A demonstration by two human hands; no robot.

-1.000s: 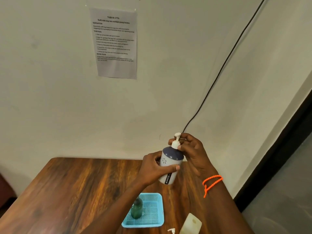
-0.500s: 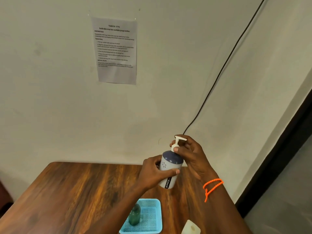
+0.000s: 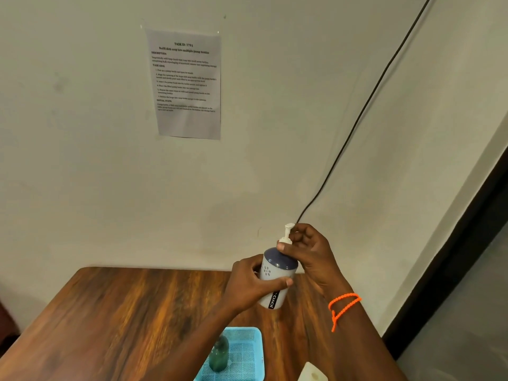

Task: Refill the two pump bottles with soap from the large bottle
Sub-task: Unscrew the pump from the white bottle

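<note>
Head view: above a wooden table (image 3: 110,320), the left hand (image 3: 248,287) wraps the smooth white pump bottle (image 3: 276,279), held aloft and tilted, while the right hand (image 3: 310,254) pinches the collar of its white pump head (image 3: 287,235). Apparently the twisting step; next, a firm turn with the body steadied. A green bottle (image 3: 219,356) stands in a blue mesh basket (image 3: 247,353).

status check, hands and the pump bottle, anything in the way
Left hand gripping the pump bottle body, held above the table. Right hand pinching the pump head. Nothing in the way; green bottle in blue basket below.
</note>
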